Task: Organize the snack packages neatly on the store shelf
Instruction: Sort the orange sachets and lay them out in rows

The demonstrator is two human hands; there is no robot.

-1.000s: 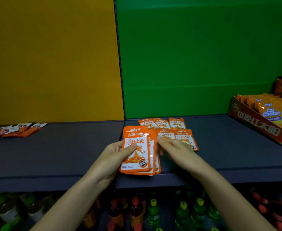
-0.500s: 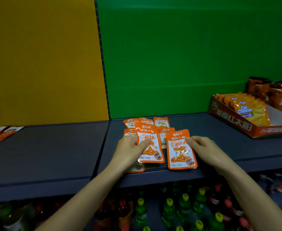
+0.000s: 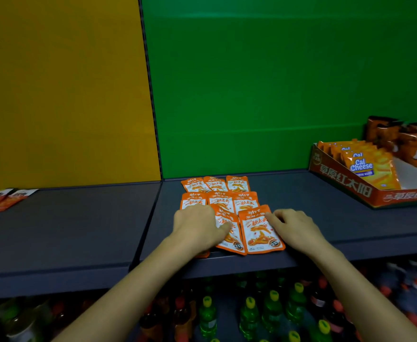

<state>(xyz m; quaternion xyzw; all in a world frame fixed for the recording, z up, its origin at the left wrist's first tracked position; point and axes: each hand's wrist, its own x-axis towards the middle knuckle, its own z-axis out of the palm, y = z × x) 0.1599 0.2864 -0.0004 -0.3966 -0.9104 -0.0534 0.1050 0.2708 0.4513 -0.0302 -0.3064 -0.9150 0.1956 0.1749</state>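
Head camera, looking down at a dark grey store shelf (image 3: 326, 218) that is standing in front of a green back panel (image 3: 251, 82) and a yellow back panel (image 3: 61, 90).

Flat orange snack packets are lying on the green section of the shelf in three rows. Each is showing a white label with Chinese writing, the large line beginning "一秒上", and a picture of orange strips. The back row (image 3: 216, 184) of three is sitting close to the green panel. The middle row (image 3: 245, 201) of three is overlapping it slightly.

In the front row, the left hand (image 3: 197, 225) is lying palm down over the left-most packet, hiding most of it. Its fingers are nearly straight and its thumb is pressing on the middle front packet (image 3: 232, 239), which is tilting a little. The right hand (image 3: 293, 228) is resting beside the right front packet (image 3: 259, 230), fingers loosely bent, fingertips touching its upper right edge and gripping nothing.

To the right, a red cardboard display tray (image 3: 345, 186) printed "草原红太阳" is holding yellow "Cal Cheese" wafer packs (image 3: 365, 166). Dark orange bags (image 3: 400, 137) are standing behind it, their writing too blurred to read.

At the far left, a few loose packets (image 3: 5, 198) are lying on the yellow section. Below the shelf, bottles (image 3: 249, 314) with yellow and red caps are showing.
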